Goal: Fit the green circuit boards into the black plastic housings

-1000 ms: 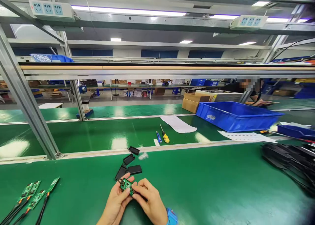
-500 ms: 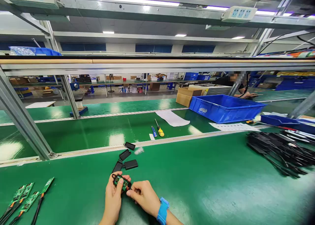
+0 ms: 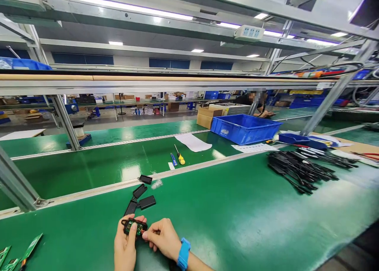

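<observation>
Green circuit boards [image 3: 22, 253] at far left edge of green worktop [image 3: 237, 223]. Left hand [image 3: 126, 245] closed around small black case [image 3: 134, 226] with green board inside, thumb on top. Right hand [image 3: 161, 237] pinching same case at its right end, blue wristband [image 3: 184, 253] on wrist. Loose black covers [image 3: 140, 196] just beyond hands. Screwdrivers [image 3: 177, 159] farther back. Blue bin [image 3: 244, 128] and black cable pile [image 3: 299, 170] at right.

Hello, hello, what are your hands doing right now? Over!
Left hand and right hand both grip a small black case with a green board. More black cases lie just beyond. Nothing in the way.
</observation>
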`<state>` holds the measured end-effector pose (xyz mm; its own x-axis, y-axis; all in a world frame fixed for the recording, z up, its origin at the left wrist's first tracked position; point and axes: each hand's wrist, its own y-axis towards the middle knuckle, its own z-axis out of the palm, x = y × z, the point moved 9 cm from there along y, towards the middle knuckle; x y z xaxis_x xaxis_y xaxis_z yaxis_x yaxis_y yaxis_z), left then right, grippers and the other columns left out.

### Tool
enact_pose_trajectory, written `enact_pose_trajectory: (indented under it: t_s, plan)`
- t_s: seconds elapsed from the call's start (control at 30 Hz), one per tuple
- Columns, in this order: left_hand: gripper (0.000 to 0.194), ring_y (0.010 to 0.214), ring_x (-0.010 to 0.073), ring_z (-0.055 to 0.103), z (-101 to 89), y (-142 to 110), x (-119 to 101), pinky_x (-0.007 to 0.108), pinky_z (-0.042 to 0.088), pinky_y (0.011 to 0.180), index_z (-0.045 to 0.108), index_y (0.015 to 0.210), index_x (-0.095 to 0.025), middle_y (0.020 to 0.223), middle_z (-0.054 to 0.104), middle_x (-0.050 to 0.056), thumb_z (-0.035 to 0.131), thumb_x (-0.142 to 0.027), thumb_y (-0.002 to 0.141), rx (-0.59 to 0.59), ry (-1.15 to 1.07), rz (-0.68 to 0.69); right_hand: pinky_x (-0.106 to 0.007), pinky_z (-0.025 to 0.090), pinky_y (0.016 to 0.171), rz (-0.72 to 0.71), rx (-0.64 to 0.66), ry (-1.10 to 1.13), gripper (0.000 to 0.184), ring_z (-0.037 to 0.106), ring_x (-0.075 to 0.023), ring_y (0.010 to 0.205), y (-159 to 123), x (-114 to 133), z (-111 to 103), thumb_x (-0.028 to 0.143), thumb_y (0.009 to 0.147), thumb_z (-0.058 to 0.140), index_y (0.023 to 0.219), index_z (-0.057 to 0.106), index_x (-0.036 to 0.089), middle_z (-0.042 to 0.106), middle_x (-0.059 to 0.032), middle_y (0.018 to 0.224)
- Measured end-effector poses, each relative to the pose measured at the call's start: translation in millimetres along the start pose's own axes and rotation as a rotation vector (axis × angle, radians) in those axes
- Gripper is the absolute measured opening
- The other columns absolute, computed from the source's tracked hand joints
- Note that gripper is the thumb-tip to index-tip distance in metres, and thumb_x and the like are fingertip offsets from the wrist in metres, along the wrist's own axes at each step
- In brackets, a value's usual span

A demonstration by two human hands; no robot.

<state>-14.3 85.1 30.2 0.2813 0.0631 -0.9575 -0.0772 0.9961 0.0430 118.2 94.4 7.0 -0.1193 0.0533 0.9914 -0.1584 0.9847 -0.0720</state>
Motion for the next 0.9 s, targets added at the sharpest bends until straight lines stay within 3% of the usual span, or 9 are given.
enact_pose_trajectory:
  t_s: [0.13,0.27,0.4,0.5,0.63,0.8,0.9]
  plan:
    - [0.056,0.106,0.0279,0.061,4.9,-1.2,-0.9,0.038,0.05,0.092,0.045,0.115,-0.019,0.106,0.067,0.011,0.069,-0.052,0.077,0.025,0.013,-0.014,-0.02,0.039,0.041,0.014,0.022,0.006,0.023,0.051,-0.0102,0.039,2.1,-3.9,0.2,0.033,0.071,0.067,0.061,0.069,0.013,0.059,-0.0006,0.048]
    - [0.061,0.098,0.0273,0.063,7.2,-1.0,4.7,0.035,0.052,0.083,0.046,0.116,-0.017,0.1,0.068,0.012,0.073,-0.051,0.073,0.024,-0.011,-0.09,-0.019,0.036,0.044,-0.038,0.094,-0.083,0.029,0.048,-0.0089,0.042,-1.5,1.9,5.6,0.035,0.072,0.068,0.054,0.064,0.013,0.055,0.0016,0.046]
    - [0.059,0.075,0.0206,0.064,10.5,1.0,13.5,0.027,0.051,0.068,0.056,0.109,-0.012,0.085,0.069,0.009,0.077,-0.05,0.069,0.069,0.041,-0.174,-0.019,0.027,0.044,-0.207,0.006,-0.26,0.028,0.04,-0.0065,0.045,-8.7,25.6,-4.4,0.03,0.071,0.072,0.052,0.061,0.013,0.048,0.004,0.046]
    - [0.052,0.056,0.0141,0.058,19.6,0.7,11.4,0.021,0.044,0.051,0.062,0.102,-0.012,0.073,0.065,0.005,0.074,-0.051,0.07,0.171,0.16,-0.137,-0.02,0.036,0.052,-0.422,-0.112,-0.328,0.011,0.05,-0.0087,0.055,-17.2,49.8,-16.3,0.024,0.081,0.064,0.075,0.069,0.016,0.058,0.0004,0.065]
    - [0.044,0.05,0.0141,0.054,29.1,-2.8,12.9,0.021,0.041,0.045,0.066,0.096,-0.012,0.065,0.061,0.004,0.069,-0.05,0.075,0.276,0.298,-0.093,-0.023,0.043,0.064,-0.714,-0.142,-0.543,0.018,0.057,-0.0128,0.07,-29.7,69.4,-14.7,0.026,0.09,0.054,0.095,0.071,0.024,0.062,-0.0029,0.079]
    - [0.037,0.052,0.015,0.056,30.7,-2.9,16.5,0.023,0.045,0.051,0.065,0.096,-0.012,0.067,0.062,0.004,0.06,-0.046,0.083,0.33,0.446,-0.028,-0.025,0.043,0.064,-0.816,-0.154,-0.735,0.02,0.058,-0.0146,0.073,-31.0,69.4,-10.0,0.029,0.092,0.051,0.096,0.07,0.025,0.066,-0.0025,0.081]
    - [0.042,0.052,0.0177,0.058,26.6,0.7,18.4,0.026,0.048,0.053,0.065,0.101,-0.013,0.068,0.065,0.005,0.062,-0.05,0.08,0.321,0.484,-0.025,-0.025,0.045,0.066,-0.829,-0.162,-0.755,0.019,0.06,-0.0145,0.073,-27.9,67.6,-9.3,0.03,0.092,0.052,0.092,0.07,0.024,0.068,-0.0017,0.081]
